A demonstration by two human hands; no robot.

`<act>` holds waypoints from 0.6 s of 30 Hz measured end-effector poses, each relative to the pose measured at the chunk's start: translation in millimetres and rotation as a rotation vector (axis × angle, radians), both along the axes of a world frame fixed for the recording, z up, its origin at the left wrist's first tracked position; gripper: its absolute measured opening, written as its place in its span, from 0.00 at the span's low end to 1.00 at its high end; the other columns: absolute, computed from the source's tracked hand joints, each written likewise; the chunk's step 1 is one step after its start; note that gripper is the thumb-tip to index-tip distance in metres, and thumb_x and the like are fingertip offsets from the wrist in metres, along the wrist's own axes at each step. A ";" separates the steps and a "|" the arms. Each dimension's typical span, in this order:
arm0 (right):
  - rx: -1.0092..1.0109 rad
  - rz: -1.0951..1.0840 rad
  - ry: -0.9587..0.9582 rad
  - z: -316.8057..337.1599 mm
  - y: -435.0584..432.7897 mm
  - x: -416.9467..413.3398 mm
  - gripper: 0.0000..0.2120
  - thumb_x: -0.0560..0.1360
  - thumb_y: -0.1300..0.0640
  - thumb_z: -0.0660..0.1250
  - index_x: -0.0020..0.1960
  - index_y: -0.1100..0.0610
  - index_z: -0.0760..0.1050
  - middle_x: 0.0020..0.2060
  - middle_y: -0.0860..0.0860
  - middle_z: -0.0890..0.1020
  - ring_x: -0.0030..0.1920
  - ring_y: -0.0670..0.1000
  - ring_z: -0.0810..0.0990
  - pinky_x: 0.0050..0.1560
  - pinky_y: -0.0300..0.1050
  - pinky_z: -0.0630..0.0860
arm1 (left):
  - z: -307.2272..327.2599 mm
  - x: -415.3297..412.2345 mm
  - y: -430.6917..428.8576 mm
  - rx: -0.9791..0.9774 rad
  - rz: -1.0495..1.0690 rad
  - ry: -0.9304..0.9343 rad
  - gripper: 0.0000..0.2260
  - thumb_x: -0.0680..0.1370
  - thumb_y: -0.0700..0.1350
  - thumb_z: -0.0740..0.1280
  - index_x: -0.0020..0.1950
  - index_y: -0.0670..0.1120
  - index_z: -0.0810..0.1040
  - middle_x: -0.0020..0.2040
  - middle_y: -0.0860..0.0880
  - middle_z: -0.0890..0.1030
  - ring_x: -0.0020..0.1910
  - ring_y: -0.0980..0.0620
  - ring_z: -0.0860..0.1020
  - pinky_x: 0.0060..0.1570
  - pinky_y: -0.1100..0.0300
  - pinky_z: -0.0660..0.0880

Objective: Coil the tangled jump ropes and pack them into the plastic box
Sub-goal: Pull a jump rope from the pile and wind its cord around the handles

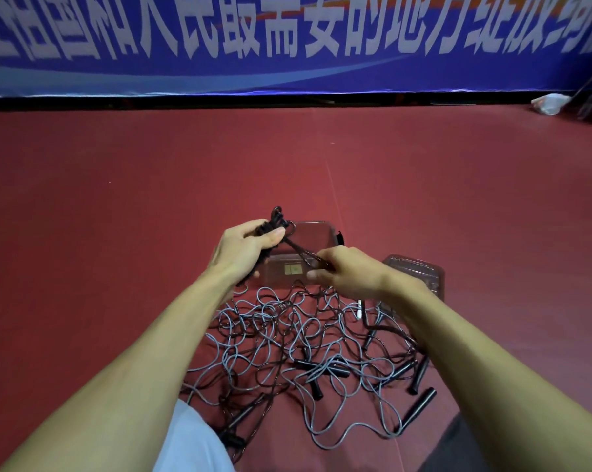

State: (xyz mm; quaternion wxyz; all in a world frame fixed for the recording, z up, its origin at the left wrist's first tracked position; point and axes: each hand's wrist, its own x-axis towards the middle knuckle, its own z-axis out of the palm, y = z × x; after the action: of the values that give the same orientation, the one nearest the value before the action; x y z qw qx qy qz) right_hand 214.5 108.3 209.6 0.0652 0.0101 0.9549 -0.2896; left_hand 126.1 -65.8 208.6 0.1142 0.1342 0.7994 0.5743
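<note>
My left hand (243, 248) grips a bundled black jump rope (276, 219), held above the clear plastic box (316, 233) on the red floor. From that bundle a taut black strand (299, 251) runs down to my right hand (347, 272), which pinches it. Below both hands lies a tangled heap of grey and black jump ropes (287, 342) with several black handles (419, 405) scattered through it.
The box's clear lid (420, 270) lies to the right of the box, partly behind my right wrist. A blue banner (287, 42) lines the far wall. A white plastic bag (551, 103) sits at the far right. My knees show at the bottom edge.
</note>
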 end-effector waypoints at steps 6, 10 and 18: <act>0.139 0.095 0.008 4.5 -3.0 14.9 0.07 0.81 0.49 0.61 0.48 0.51 0.72 0.39 0.51 0.75 0.40 0.54 0.72 0.41 0.42 0.65 | -11.2 -1.6 -1.6 -0.630 0.000 0.391 0.26 0.72 0.64 0.71 0.68 0.63 0.71 0.57 0.49 0.82 0.56 0.43 0.79 0.49 0.54 0.73; 0.369 0.169 0.198 13.0 -5.8 20.0 0.11 0.81 0.47 0.59 0.54 0.53 0.73 0.47 0.53 0.79 0.48 0.58 0.77 0.40 0.46 0.65 | -12.3 -3.2 2.7 -0.766 -0.115 0.426 0.25 0.71 0.61 0.73 0.67 0.64 0.71 0.59 0.48 0.81 0.56 0.42 0.79 0.47 0.55 0.71; 0.367 0.165 0.524 23.4 0.0 25.2 0.12 0.79 0.47 0.63 0.51 0.55 0.78 0.45 0.48 0.77 0.47 0.54 0.78 0.37 0.47 0.68 | -1.0 16.1 1.6 -0.951 -0.408 0.631 0.20 0.72 0.61 0.68 0.63 0.68 0.68 0.48 0.53 0.81 0.47 0.45 0.81 0.42 0.55 0.74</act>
State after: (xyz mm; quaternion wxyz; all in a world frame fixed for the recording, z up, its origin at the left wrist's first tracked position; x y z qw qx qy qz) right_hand 239.7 108.3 233.1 -0.1621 -0.1304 0.9730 -0.0993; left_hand 142.2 -64.2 207.6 0.0270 0.3828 0.9219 0.0533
